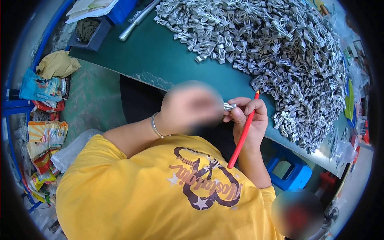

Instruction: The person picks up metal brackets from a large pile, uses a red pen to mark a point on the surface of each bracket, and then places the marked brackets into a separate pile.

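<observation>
My right hand (254, 116) is closed, with a red pencil (242, 140) lodged between its fingers, the sharpened tip pointing up and away from me. Its thumb and fingertips also pinch a small silvery looped metal piece (229, 106). Close beside that piece is my left hand (192, 106), raised near the table's front edge with a bracelet on the wrist. A blur covers the left hand, so its fingers and anything in them cannot be made out. A large heap of looped metal pieces (276, 44) like the held one spreads over the green table (160, 60).
On the table at the far left are a silvery rod-like tool (138, 20) and a grey bin (94, 36) with dark cloth. Snack packets (46, 136) line the left side. A blue plastic stool (290, 170) stands at the right, below the table edge.
</observation>
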A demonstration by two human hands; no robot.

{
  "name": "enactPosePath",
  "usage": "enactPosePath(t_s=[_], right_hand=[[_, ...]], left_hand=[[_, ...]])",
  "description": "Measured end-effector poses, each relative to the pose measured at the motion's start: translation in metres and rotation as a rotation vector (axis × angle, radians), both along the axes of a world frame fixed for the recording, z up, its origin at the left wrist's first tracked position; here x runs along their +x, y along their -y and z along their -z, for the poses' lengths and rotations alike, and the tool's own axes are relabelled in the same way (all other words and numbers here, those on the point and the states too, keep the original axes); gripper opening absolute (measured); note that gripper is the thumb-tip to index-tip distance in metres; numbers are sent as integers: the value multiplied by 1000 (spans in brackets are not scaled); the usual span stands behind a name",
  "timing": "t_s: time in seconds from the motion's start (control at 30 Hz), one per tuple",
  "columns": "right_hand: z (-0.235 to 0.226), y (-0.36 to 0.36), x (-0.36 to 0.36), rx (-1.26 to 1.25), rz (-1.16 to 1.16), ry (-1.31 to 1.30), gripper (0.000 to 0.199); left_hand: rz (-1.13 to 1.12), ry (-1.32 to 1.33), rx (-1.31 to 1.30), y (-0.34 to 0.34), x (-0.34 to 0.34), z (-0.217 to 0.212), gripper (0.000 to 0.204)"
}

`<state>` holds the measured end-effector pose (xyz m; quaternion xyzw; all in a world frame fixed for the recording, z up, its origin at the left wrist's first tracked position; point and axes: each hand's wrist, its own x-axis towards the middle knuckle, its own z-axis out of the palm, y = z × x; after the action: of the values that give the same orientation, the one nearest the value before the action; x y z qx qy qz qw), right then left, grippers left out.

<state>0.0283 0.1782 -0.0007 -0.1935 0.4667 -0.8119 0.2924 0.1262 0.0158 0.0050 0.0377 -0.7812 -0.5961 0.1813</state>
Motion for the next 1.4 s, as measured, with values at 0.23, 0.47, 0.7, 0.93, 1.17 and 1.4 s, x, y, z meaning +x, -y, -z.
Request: enactPosePath(t_s=[0.23, 0.47, 0.7, 0.93, 1.17, 1.4], right_hand=[[8, -2, 6, -53, 103, -361, 30], [-1, -12, 1, -15, 106, -723, 30], [4, -17, -19, 212, 383, -925, 26], [15, -13, -18, 283, 441, -881, 25], [13, -13, -18, 309, 432, -927, 25], [11, -12, -16, 318, 445, -1022, 26]], left_hand=[[-14, -154, -152, -4, 1, 23, 16], [213, -20, 118, -2, 6, 27, 11], [290, 64, -321, -5, 17, 56, 22], [539, 465, -23, 11, 6, -11, 26], [-403, -170, -818, 67, -88, -44, 68], [-384, -164, -732, 81, -121, -31, 71]])
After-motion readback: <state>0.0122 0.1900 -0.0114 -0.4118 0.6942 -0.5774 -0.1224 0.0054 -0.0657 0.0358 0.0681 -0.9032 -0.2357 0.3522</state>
